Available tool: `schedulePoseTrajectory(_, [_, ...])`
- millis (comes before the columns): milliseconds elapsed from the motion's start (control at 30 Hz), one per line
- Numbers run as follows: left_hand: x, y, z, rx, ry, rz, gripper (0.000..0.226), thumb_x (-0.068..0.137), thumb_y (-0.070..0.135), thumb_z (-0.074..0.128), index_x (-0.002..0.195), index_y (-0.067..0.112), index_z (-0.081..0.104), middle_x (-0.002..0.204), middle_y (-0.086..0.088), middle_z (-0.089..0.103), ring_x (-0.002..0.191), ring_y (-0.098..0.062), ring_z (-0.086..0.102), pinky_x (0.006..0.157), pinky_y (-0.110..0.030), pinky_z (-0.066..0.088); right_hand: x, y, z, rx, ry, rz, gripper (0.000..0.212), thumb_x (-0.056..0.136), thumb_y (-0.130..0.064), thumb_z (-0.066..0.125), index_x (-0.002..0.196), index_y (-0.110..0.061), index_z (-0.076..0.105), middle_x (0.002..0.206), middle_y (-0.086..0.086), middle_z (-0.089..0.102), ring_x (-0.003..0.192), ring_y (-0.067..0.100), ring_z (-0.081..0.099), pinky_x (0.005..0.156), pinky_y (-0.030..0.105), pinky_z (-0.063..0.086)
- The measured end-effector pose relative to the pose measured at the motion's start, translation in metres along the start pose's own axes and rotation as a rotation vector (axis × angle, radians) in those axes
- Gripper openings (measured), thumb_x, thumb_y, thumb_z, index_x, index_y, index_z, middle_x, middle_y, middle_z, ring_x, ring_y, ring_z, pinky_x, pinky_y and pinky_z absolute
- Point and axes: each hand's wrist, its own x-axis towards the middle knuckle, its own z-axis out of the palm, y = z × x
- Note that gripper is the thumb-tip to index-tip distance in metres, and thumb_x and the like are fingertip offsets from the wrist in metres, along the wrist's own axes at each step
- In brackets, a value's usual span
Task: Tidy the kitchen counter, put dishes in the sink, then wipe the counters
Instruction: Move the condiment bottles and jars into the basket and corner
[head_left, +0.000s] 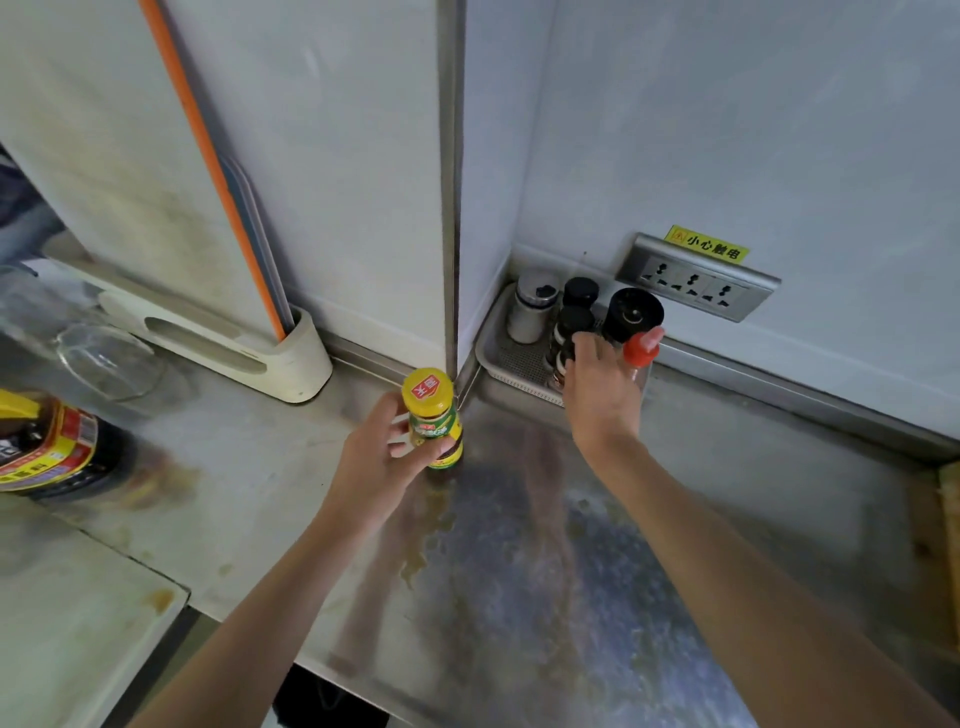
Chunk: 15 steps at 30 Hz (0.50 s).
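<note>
My left hand (387, 457) grips a small jar with a yellow lid and green label (430, 415), held just above the steel counter (519, 571). My right hand (602, 395) reaches into a grey tray (491, 348) in the corner and holds a bottle with a red cap (643, 347). In the tray stand a steel shaker (532, 306), two dark-lidded jars (574, 317) and a black grinder (632, 312). The bottle's body is hidden behind my right hand.
Brown sticky stains spread over the counter near the jar. A cutting-board holder (249, 353) with upright boards stands at the back left, a glass bowl (109, 358) beside it, a dark sauce bottle (52, 447) at the left edge. A wall socket strip (696, 280) is behind the tray.
</note>
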Motion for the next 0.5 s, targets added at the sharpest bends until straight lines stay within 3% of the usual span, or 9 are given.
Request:
schedulePoseTrajectory(100, [0.010,0.017,0.015,-0.032,-0.031,0.049,0.048,0.071,0.026,0.076,0.114,0.021,0.054,0.104,0.007,0.068,0.094,-0.005,0.064,0.077,-0.011,0.048,-0.006,0.006,0.003,0.106,0.030,0.032,0.027,0.093,-0.008,0.048,0.119,-0.002,0.051,0.125,0.016,0.050,0.109,0.035,0.052,0.076,0.042,0.050])
schedulePoseTrajectory(200, [0.025,0.031,0.030,-0.053,-0.040,0.093,0.043,0.072,0.021,0.076,0.108,0.027,0.055,0.097,0.014,0.069,0.090,-0.003,0.065,0.077,-0.015,0.050,-0.009,0.010,0.011,0.285,0.107,0.022,0.026,0.093,-0.009,0.051,0.116,0.000,0.057,0.128,0.017,0.051,0.117,0.036,0.049,0.090,0.040,0.046])
schedulePoseTrajectory(267, [0.035,0.040,0.041,-0.055,-0.042,0.119,0.044,0.075,0.014,0.075,0.112,0.025,0.053,0.099,0.017,0.066,0.089,0.001,0.064,0.076,-0.013,0.048,-0.011,0.012,0.011,0.332,0.114,0.029,0.031,0.094,-0.013,0.052,0.122,-0.002,0.056,0.135,0.014,0.049,0.128,0.032,0.043,0.108,0.025,0.021])
schedulePoseTrajectory(300, [0.041,0.042,0.046,-0.059,-0.037,0.130,0.045,0.076,0.012,0.074,0.115,0.021,0.053,0.100,0.014,0.065,0.088,0.004,0.063,0.075,-0.011,0.047,-0.013,0.012,0.011,0.336,0.109,0.020,0.035,0.094,-0.016,0.052,0.127,-0.004,0.054,0.140,0.012,0.046,0.132,0.029,0.039,0.107,0.017,0.008])
schedulePoseTrajectory(333, [0.047,0.044,0.050,-0.061,-0.030,0.142,0.045,0.076,0.012,0.074,0.116,0.017,0.053,0.101,0.011,0.065,0.087,0.006,0.062,0.073,-0.009,0.046,-0.016,0.013,0.012,0.350,0.094,0.007,0.038,0.095,-0.018,0.050,0.132,-0.006,0.050,0.145,0.010,0.040,0.136,0.025,0.035,0.104,0.015,0.005])
schedulePoseTrajectory(500, [0.074,0.050,0.065,-0.023,0.024,0.194,0.048,0.077,0.020,0.073,0.121,0.012,0.054,0.108,0.004,0.065,0.094,-0.002,0.062,0.079,-0.011,0.046,-0.025,0.025,0.028,0.448,0.051,-0.100,0.051,0.097,-0.022,0.047,0.145,-0.015,0.031,0.156,-0.003,0.014,0.139,0.008,0.010,0.099,0.017,0.017])
